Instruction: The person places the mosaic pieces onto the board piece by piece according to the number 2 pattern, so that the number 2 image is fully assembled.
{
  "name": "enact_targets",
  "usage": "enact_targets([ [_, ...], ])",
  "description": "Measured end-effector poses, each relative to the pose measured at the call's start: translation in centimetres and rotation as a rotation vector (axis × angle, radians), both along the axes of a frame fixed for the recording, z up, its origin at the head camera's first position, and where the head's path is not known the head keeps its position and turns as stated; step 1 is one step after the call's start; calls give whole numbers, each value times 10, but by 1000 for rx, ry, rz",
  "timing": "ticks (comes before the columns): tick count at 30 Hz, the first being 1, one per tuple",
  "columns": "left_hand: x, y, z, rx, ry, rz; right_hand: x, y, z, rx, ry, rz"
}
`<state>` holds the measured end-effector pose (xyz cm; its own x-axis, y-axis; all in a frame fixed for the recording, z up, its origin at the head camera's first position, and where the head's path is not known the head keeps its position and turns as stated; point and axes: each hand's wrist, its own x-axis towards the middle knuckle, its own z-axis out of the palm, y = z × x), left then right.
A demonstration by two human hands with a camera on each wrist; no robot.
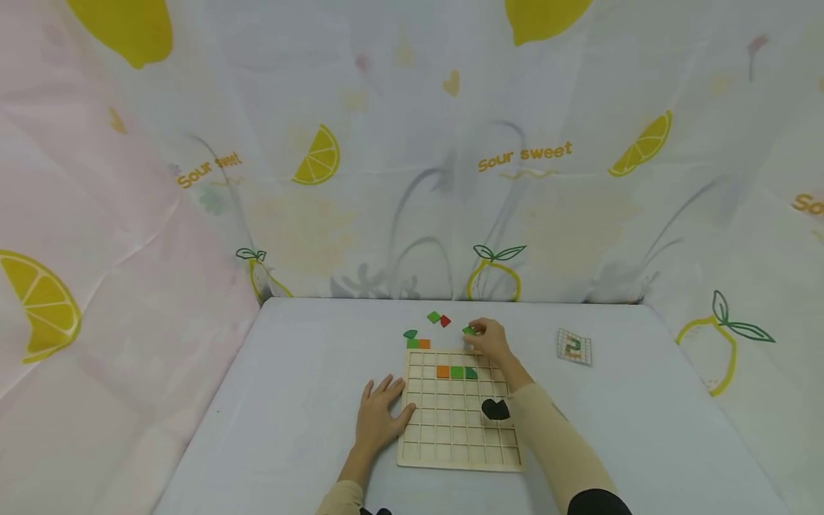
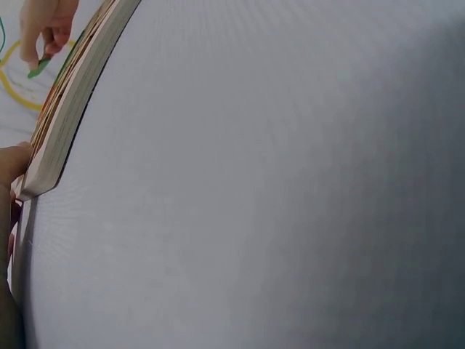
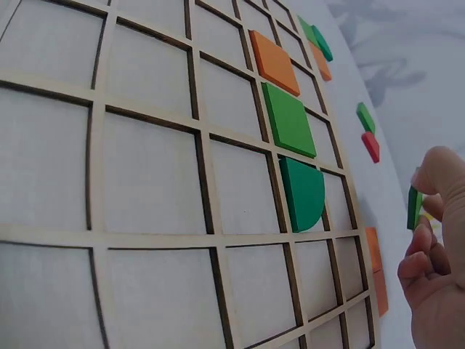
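- A green piece (image 1: 468,330) is pinched between the thumb and fingers of the right hand (image 1: 492,341), off the far edge of the grid board (image 1: 444,434), at its 12 o'clock.
- The board is touched at 9 o'clock by the left hand (image 1: 378,418), fingers spread, well apart from the right.
- Towards the board's 12 o'clock, an orange square (image 1: 443,372), a green square (image 1: 457,372) and a dark green rounded piece (image 1: 471,373) are set in adjoining cells.
- Beyond the edge, a red piece (image 1: 445,321) is seen near 12 o'clock.
- A patterned card (image 1: 574,347) is seen at 2 o'clock.
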<state>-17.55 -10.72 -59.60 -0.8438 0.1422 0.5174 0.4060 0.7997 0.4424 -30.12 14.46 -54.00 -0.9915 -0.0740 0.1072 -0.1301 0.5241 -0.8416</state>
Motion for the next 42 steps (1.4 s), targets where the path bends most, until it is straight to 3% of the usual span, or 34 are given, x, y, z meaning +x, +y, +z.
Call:
enact_targets([
  [9,0,-1,0,-2,-7,0,19,7,-1,-16,77,52],
  [20,1,0,0,-10,-12,-2,74,12,-20,137,174,169],
  [29,0,0,-1,-1,-15,1,94,6,-22,173,160,198],
  [32,1,1,1,-1,-22,1,97,5,-24,213,232,210],
  [38,2,1,2,-7,-25,3,100,4,-32,373,522,193],
  [42,1,1,0,-14,-13,4,101,3,-38,403,606,154],
])
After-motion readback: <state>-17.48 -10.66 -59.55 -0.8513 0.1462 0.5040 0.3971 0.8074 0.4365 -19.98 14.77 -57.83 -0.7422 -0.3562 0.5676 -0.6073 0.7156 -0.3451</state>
